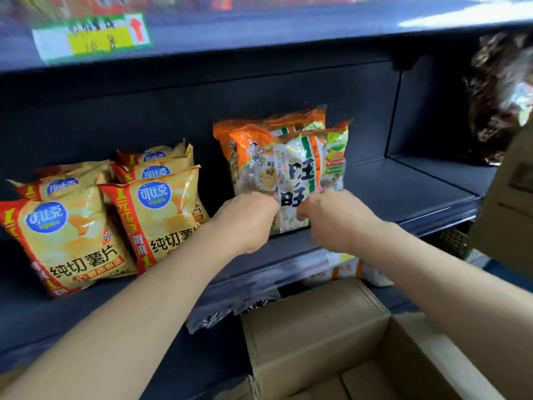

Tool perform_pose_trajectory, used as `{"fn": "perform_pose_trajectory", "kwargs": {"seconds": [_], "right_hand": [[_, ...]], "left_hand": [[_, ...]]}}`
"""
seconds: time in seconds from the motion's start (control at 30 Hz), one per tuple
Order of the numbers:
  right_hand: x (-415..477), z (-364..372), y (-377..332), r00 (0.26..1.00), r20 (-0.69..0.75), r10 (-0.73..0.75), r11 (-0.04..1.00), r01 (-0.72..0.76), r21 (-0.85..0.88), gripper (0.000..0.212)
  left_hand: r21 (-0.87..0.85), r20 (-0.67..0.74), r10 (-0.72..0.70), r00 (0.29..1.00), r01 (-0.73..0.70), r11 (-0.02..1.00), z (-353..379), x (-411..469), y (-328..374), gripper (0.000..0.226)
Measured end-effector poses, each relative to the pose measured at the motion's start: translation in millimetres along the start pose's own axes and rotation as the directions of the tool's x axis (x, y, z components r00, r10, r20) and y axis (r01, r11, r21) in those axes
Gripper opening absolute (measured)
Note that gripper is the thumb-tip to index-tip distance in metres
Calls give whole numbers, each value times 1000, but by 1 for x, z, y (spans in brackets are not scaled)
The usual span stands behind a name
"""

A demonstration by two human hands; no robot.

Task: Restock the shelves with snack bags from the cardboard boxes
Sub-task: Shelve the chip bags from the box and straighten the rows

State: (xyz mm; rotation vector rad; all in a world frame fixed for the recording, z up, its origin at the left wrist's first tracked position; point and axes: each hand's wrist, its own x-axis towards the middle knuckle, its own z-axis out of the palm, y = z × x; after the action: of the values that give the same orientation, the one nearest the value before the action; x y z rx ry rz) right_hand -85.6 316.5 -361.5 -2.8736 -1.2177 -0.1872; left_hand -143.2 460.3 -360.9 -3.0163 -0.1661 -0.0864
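Note:
An orange-and-white rice cracker bag (300,171) stands upright at the middle of the dark shelf (403,194), in front of two more of the same kind (259,131). My left hand (245,220) grips its lower left edge and my right hand (331,217) grips its lower right edge. An open cardboard box (317,336) sits below the shelf at the bottom right.
Several yellow potato chip bags (72,232) fill the shelf's left side. A price tag (92,39) hangs on the shelf above. Another cardboard box (507,203) stands at the right edge. More snack bags (346,269) lie below the shelf lip.

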Motion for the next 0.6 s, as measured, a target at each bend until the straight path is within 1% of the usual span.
{"fn": "perform_pose_trajectory", "kwargs": {"seconds": [0.1,0.3,0.43,0.53,0.6], "right_hand": [[2,-39,11,998,61,-16,1000,17,-19,41],[-11,-136,26,985,166,-43,999,44,2,43],[-24,-207,28,972,211,-105,992,116,-42,45],[-29,-269,30,971,207,-119,989,133,-59,45],[-32,-311,28,971,186,-150,982,168,-85,41]], "left_hand": [[-27,69,30,997,-28,999,-38,4,5,51],[-53,137,57,989,-50,997,-127,-8,22,51],[-104,195,91,976,-72,992,-198,-28,32,37],[-77,200,70,977,-56,995,-263,-40,32,45],[-49,192,38,981,-29,998,-307,-48,27,45]]}}
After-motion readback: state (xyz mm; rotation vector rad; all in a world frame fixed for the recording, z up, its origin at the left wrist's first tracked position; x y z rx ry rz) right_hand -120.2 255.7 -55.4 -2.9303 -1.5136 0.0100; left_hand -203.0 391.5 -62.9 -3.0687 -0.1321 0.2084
